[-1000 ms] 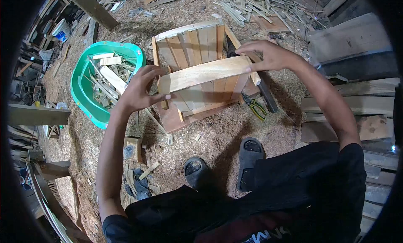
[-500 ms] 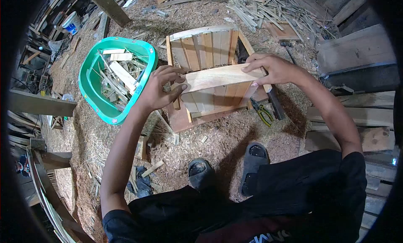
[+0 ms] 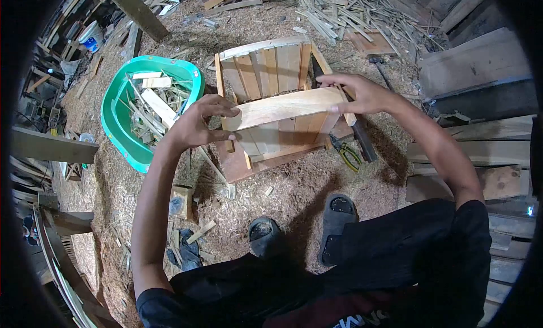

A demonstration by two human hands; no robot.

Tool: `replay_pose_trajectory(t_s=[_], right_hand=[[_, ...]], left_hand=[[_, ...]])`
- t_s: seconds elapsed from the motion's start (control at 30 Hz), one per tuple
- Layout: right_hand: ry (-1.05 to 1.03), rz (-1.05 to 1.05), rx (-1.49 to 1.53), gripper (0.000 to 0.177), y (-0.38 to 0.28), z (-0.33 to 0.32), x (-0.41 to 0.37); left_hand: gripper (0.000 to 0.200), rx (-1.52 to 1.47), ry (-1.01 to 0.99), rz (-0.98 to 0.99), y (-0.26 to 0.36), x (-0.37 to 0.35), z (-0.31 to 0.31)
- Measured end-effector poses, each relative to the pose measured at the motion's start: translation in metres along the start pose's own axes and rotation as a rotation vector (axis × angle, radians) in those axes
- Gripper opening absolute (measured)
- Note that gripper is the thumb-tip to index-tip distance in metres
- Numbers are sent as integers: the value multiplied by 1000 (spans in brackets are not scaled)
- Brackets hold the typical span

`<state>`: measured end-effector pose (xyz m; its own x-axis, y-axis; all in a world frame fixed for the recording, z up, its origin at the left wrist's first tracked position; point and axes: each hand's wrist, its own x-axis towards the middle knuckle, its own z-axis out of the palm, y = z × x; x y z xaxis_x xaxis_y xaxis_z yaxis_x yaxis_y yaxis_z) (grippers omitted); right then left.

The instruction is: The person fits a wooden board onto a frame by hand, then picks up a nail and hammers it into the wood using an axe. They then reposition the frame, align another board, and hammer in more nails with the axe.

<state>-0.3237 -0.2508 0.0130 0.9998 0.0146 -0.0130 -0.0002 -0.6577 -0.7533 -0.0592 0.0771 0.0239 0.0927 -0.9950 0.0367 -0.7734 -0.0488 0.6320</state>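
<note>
A pale, slightly curved wooden board [image 3: 283, 108] lies across the near top of a small slatted wooden frame [image 3: 271, 67]. At the board's left end is my left hand [image 3: 203, 121], its thumb and fingers spread apart. Its fingertips are by the board's upper corner, and the thumb is just below the end. My right hand [image 3: 365, 95] grips the right end, fingers over the far edge and thumb on the near face. Pliers with yellow-green handles [image 3: 348, 153] and a dark-handled tool [image 3: 365, 141] are beside the frame's right side.
A green basin [image 3: 110, 116] holding wood offcuts stands to the left. Beneath the frame is a flat reddish board [image 3: 243, 172]. Sawdust and scraps cover the floor, with a pile of thin strips [image 3: 345, 14] at the back. Stacked planks [image 3: 475, 152] line the right side.
My left hand has loosened, its thumb coming off the board's face to below its end. My right hand stays at the other end. The view has shifted slightly.
</note>
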Motion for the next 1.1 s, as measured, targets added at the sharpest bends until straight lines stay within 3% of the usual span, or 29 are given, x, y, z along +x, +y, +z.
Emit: replay_pose_trajectory(t_s=[0.07, 0.17, 0.27, 0.4, 0.5, 0.7, 0.9, 1.0, 1.1], right_hand=[[-24, -4, -115, 70, 3, 0, 1], [-66, -15, -163, 71, 7, -1, 2], [-92, -43, -180, 69, 3, -3, 4], [-70, -27, -177, 67, 1, -1, 1], [-64, -40, -198, 65, -2, 0, 0], [-77, -29, -235, 64, -8, -3, 3], [-107, -49, -331, 70, -14, -5, 2], [-69, 5, -381, 74, -20, -1, 2], [-117, 26, -445, 74, -26, -3, 2]], left_hand=[[58, -29, -2, -8, 2, 0, 1], [62, -152, 53, -191, 24, -1, 1], [71, 1, 74, -148, 22, 1, 13], [66, 220, -47, -161, 29, 6, 9], [63, 386, 51, -19, 33, 1, 14], [60, 458, 9, -91, 41, 10, 8], [59, 377, 22, -56, 27, 8, 11], [67, 329, -20, -174, 28, 7, 11], [78, 259, 118, -63, 21, 1, 11]])
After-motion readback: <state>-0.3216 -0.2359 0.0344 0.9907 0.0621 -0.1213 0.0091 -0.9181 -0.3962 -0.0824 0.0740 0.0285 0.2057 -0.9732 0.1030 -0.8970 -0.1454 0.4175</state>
